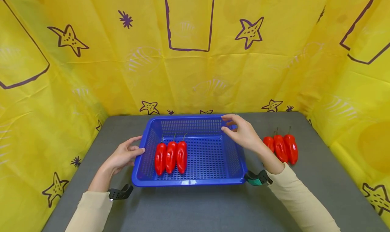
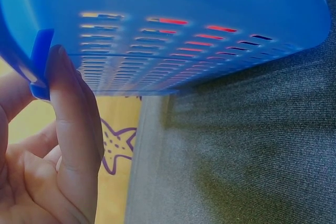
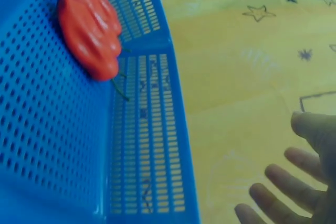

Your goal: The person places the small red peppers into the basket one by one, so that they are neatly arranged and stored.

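A blue plastic basket (image 1: 189,182) with slotted walls sits in the middle of the grey table. My left hand (image 1: 123,156) grips its left rim, thumb and fingers on either side, as the left wrist view also shows. Three glossy red chili peppers (image 1: 170,157) with green stems lie side by side in the basket's left half. My right hand (image 1: 242,132) hovers over the back right corner with bent, parted fingers. Nothing is in it; in the right wrist view its spread fingers (image 3: 294,190) are apart from the basket wall (image 3: 157,145).
More red peppers (image 1: 290,147) lie on the table (image 1: 320,184) right of the basket, partly covered by my right forearm. Yellow cloth (image 1: 189,79) with starfish drawings hangs behind and along both sides. Each wrist wears a black band (image 1: 121,192).
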